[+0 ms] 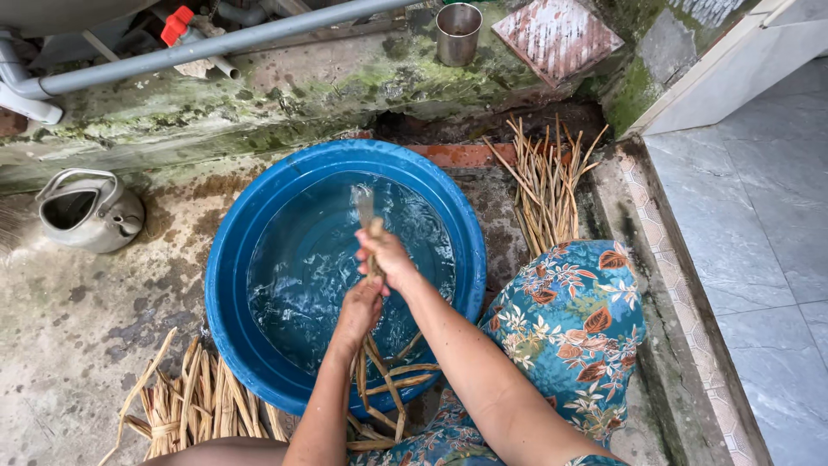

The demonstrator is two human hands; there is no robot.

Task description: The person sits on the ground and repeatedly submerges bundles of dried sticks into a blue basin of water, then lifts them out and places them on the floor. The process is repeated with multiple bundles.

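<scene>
1. I count one blue plastic basin [233, 259] of water, one metal kettle [86, 210] at nine o'clock of it, one steel cup [457, 33] at one o'clock, and two heaps of dried stalks — one pile [548, 185] at three o'clock, another [194, 401] at seven.
2. My left hand [358, 312] and right hand [388, 259] both have fingers curled tight around one bunch of stalks [373, 267] over the water.
3. The bunch's long axis runs twelve to six — its far tip blurred, its loose ends fanning over the near rim.
4. Ground is stained, mossy concrete outdoors; grey pipes [216, 43] run along the wall, and pale tiles [759, 216] lie at three o'clock.
</scene>
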